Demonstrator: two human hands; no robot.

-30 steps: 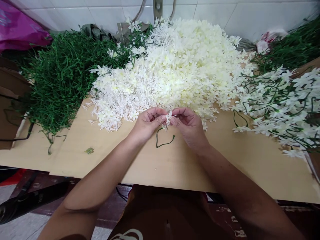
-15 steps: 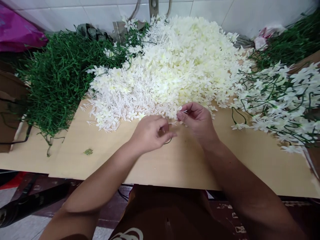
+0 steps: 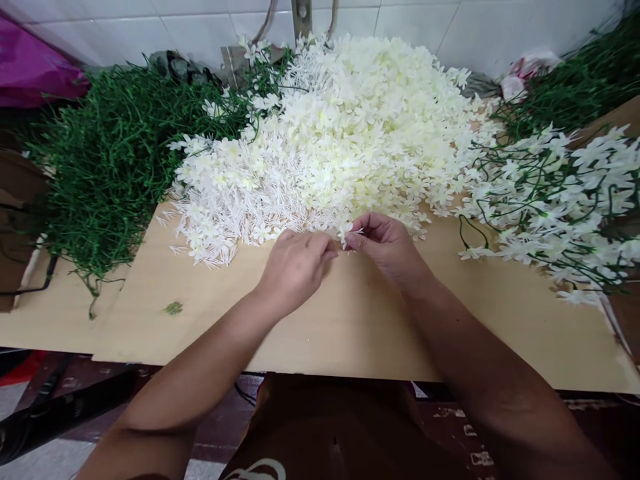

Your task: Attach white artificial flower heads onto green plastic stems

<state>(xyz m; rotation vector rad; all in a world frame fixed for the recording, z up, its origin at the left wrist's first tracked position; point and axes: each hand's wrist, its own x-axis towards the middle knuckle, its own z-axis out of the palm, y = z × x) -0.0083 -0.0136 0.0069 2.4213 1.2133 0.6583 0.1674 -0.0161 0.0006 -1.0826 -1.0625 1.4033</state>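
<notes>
Just in front of the big heap of white artificial flowers, my two hands nearly meet over the board. My right hand is closed, pinching a small white artificial flower between thumb and fingertips. Beside it, my left hand is closed with its back toward me. Its fingers hide what it grips; a thin green stem showed below the thumb half a second ago. White flower pieces with thin stalks lie just beyond the left hand.
Green plastic stems are piled at left, and more at far right. White flowers on green stems lie at right. A small greenish scrap rests on the tan board. White tiled wall stands behind.
My right hand has moved slightly left and down with its flower, closer to my left hand. My left fingers have closed and turned, and the green stem below them is now out of sight.
</notes>
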